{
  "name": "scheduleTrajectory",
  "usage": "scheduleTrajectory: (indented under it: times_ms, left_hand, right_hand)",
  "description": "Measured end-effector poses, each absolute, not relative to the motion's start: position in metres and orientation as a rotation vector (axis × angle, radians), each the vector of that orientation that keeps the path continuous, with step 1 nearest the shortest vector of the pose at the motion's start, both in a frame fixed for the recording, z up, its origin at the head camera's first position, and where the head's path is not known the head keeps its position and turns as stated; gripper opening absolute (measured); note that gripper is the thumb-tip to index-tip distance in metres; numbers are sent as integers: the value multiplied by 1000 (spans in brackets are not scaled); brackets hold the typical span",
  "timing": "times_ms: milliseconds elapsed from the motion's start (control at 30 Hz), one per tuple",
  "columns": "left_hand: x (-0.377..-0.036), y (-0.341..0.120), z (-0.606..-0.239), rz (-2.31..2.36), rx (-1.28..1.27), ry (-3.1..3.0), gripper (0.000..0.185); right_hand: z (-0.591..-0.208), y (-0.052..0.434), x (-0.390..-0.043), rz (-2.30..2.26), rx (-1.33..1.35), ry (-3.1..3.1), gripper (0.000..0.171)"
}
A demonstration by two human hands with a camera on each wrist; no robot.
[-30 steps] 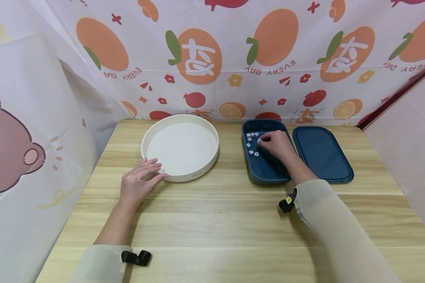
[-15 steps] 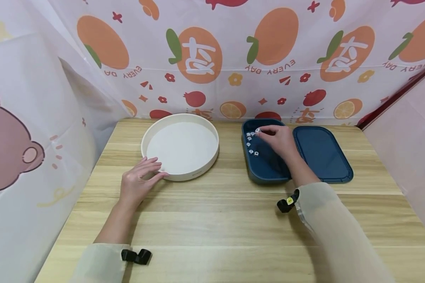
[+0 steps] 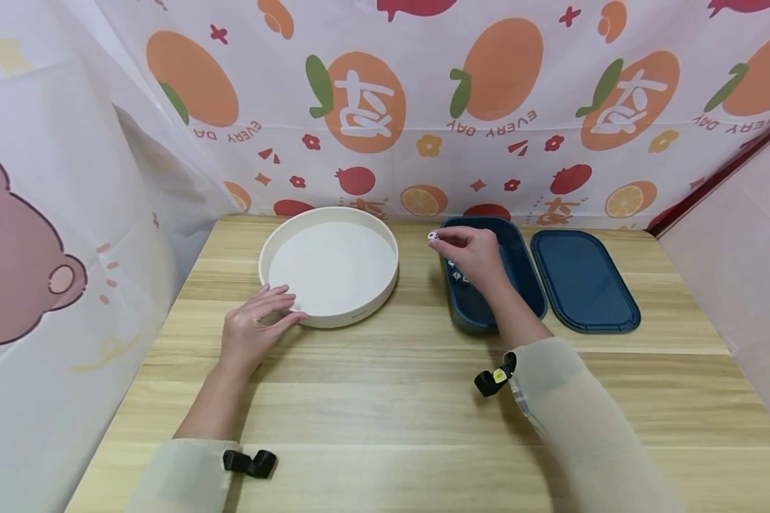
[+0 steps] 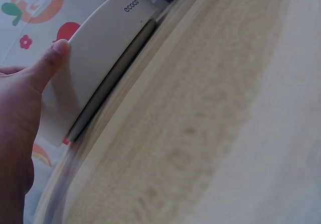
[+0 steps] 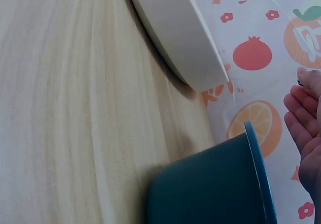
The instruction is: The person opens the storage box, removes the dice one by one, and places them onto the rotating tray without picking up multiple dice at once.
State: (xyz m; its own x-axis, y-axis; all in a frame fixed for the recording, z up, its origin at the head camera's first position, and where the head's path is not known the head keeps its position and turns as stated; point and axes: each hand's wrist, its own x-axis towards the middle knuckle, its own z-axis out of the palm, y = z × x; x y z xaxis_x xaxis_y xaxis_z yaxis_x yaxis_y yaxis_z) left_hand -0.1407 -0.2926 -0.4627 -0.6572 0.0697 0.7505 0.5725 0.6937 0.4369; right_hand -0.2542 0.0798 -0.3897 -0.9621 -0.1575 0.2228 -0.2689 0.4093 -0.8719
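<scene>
A round white tray (image 3: 385, 285) sits on the wooden table at the back left, also seen as a cream wall in the left wrist view (image 4: 108, 53) and in the right wrist view (image 5: 175, 33). My left hand (image 3: 257, 329) lies on the table with straight fingers touching the tray's near-left wall. My right hand (image 3: 468, 253) pinches a small white die (image 3: 433, 236) just left of the dark blue box (image 3: 526, 285), above the table. More small white dice (image 3: 457, 276) lie inside the box, partly hidden by the hand.
The blue box's lid (image 3: 584, 281) lies flat to the right of the box. Printed fruit curtains close in the back and both sides. Bare wooden table (image 3: 385, 413) stretches across the front.
My right hand has lifted a die out of the blue box and carried it left, past the box's left rim toward the white tray. The left hand has stayed put.
</scene>
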Motion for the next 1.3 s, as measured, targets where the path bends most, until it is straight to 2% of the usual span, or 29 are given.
scheduleTrajectory:
  times_ms: [400, 867, 1300]
  left_hand:
    - [-144, -303, -444, -843, -481, -2121, 36]
    - [-126, -298, -463, -827, -548, -2126, 36]
    - [-126, -298, -459, -816, -542, -2153, 36]
  right_hand:
    - [-378, 65, -264, 1535, 465, -2523, 30]
    - [-406, 49, -241, 1620, 452, -2523, 26]
    - [-396, 37, -237, 1633, 435, -2552, 25]
